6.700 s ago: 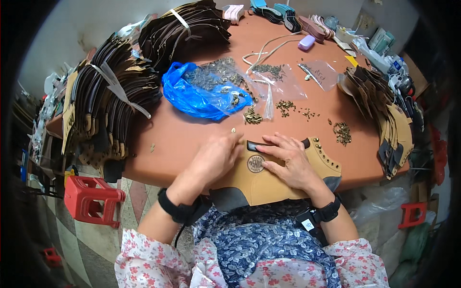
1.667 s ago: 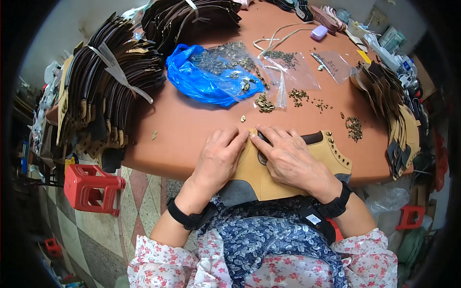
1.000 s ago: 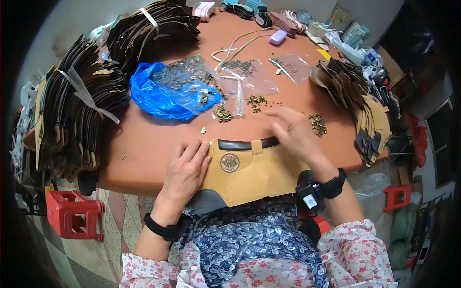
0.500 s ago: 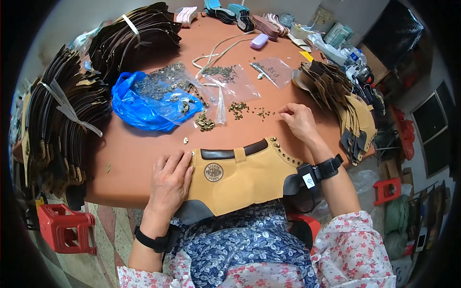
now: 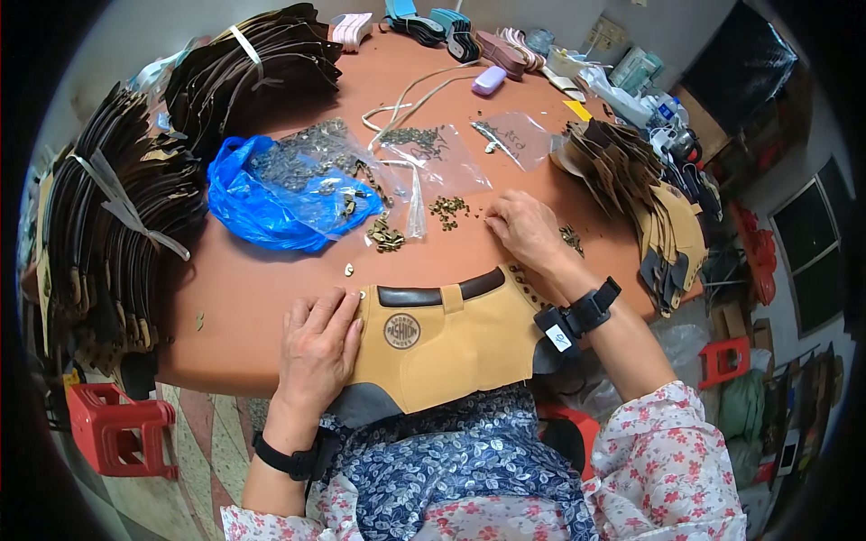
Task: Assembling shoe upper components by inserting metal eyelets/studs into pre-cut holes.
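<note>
A tan shoe upper (image 5: 460,352) with a dark padded collar, grey ends and a round printed badge lies at the table's near edge. My left hand (image 5: 320,347) grips its left end, fingers together beside an eyelet hole. Brass eyelets or hooks line its right edge, partly covered by my right wrist. Above the upper, my right hand (image 5: 523,225) touches the table with fingertips pinched; whatever is between them is too small to make out. Just left of those fingertips lies a pile of small brass pieces (image 5: 448,213). Flatter brass pieces (image 5: 385,236) sit farther left, near one loose piece (image 5: 349,270).
A blue plastic bag (image 5: 262,216) and clear bags (image 5: 442,153) of metal fittings lie mid-table. Bundled dark uppers (image 5: 117,234) stand at left; more tan uppers (image 5: 672,225) are stacked at right. More small pieces (image 5: 571,239) lie beyond my right wrist. A red stool (image 5: 122,428) stands below left.
My right hand has moved left toward the brass pile, over where scattered pieces lay. Small pieces right of it have come into sight. My left hand stays on the upper.
</note>
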Tool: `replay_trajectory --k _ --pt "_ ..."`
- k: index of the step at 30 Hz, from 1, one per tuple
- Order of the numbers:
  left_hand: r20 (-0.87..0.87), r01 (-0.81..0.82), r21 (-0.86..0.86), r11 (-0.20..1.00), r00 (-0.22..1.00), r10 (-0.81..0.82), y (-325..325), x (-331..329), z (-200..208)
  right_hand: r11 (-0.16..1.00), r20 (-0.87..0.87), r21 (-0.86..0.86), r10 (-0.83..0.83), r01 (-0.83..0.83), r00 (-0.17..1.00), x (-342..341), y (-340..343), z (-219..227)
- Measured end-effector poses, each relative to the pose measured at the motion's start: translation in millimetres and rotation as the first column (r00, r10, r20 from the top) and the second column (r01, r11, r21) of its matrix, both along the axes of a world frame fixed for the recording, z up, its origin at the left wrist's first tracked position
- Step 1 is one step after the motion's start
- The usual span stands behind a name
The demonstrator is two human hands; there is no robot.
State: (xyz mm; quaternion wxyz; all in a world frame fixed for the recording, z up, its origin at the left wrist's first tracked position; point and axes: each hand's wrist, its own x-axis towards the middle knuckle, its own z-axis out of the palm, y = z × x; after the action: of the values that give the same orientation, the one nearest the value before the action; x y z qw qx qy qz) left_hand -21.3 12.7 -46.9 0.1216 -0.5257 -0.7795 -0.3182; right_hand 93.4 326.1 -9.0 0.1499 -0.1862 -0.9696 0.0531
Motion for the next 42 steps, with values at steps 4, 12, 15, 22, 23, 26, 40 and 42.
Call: replay_trajectory --k 4,12,15,22,23,26,40,42 --pt "-0.004 -0.002 0.006 1.0 1.0 0.002 -1 0 0 0.995 0.009 0.09 0.031 -0.032 0.999 -4 1 -7" --pt "-0.028 -0.012 0.031 0.999 1.0 0.013 1 0 -5 0.965 -0.042 0.248 0.101 -0.088 0.994 -12 8 -20" --pt "-0.027 -0.019 0.029 0.999 0.999 0.019 0 -1 -4 0.995 -0.077 0.079 0.063 -0.057 0.995 -10 8 -16" --pt "0.001 -0.026 0.043 0.999 1.0 0.026 -4 0 -5 0.852 -0.016 -0.523 0.022 -0.027 1.0 -12 -47 21" --pt "0.002 -0.037 0.034 0.999 0.999 0.037 -5 0 -3 0.849 0.008 -0.525 0.064 -0.05 0.998 -17 -64 31" --pt "0.017 -0.03 0.043 0.999 0.999 0.029 -1 1 -5 0.876 -0.045 -0.434 0.214 -0.212 0.976 -20 -101 35" --pt "0.017 -0.041 0.081 0.996 0.999 0.04 -2 -1 -8 0.892 -0.11 -0.123 0.423 -0.434 0.9 -44 -144 -3" --pt "0.024 -0.038 0.08 0.996 0.999 0.036 -2 -2 -7 0.898 -0.13 -0.104 0.415 -0.428 0.901 -43 -145 -6"
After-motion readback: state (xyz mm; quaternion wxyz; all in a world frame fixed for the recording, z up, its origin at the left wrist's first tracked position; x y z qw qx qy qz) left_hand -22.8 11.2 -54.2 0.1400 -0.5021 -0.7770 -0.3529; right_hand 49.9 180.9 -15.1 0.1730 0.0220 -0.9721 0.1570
